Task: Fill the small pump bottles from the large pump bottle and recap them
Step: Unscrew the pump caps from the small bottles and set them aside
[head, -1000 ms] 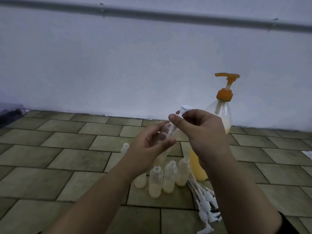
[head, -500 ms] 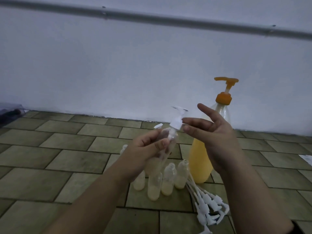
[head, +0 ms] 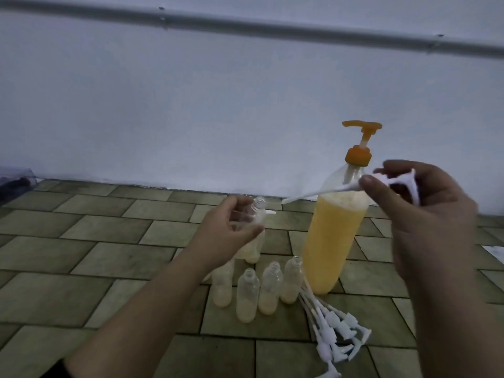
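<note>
- The small clear plastic bottle (head: 252, 214), smooth and round-shouldered with a threaded open neck, sat just left of the frame's centre, tilted, in the left hand (head: 229, 236), whose fingers curled round its body.
- The white pump cap (head: 392, 184), a moulded plastic head with a long thin dip tube, was at centre right; the right hand (head: 425, 214) pinched it between thumb and fingers, the tube slanting down-left with its tip near the bottle's mouth but outside it.
- The large pump bottle (head: 332, 241), translucent and tapered, stood upright on the floor between the hands, holding opaque yellow-orange liquid with a frothy top line; its collar and spout were glossy orange.
- Four uncapped small bottles (head: 248, 296) stood clustered below centre, each with a shallow layer of pale yellow liquid.
- A loose heap of white pump caps (head: 335, 331) lay just beside them at lower right, tubes fanned towards the large bottle's base.
- The floor (head: 109, 255) was matt olive-grey rectangular tiles with dark joints, meeting a plain pale wall (head: 191, 105) crossed by a grey pipe (head: 245, 25) along the top.
</note>
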